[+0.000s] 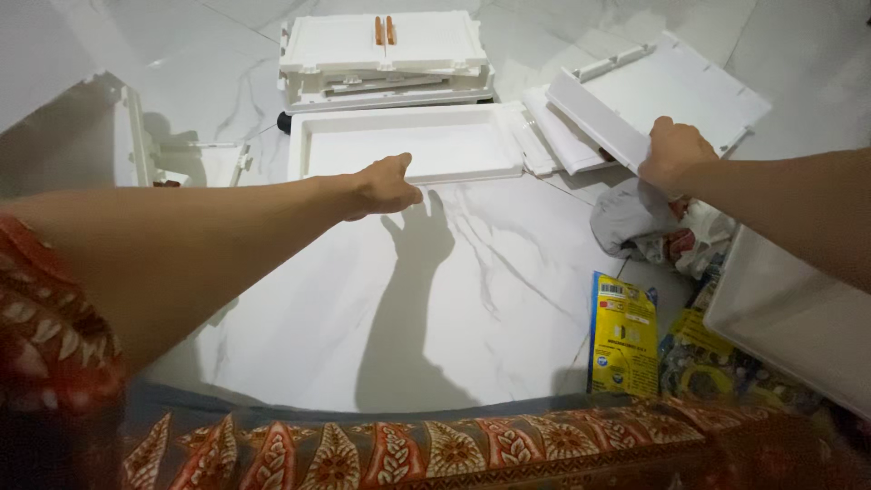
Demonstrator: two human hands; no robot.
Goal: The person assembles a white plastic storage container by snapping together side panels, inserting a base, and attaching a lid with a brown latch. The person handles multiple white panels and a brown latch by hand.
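— So, where are your hands?

— My left hand [386, 184] rests open-fingered on the near rim of the shallow white tray [413, 145], which lies flat on the marble floor [454, 290], its long axis running side to side ahead of me.

— And the right?

— My right hand [673, 154] has its grip closed on the near edge of a tilted white panel [662, 91], just right of the tray.

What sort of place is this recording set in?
Probably a room in a home, with the person working on the floor: white marble-look floor tiles, white plastic panels spread out flat, and a yellow packet beside a cloth bundle.
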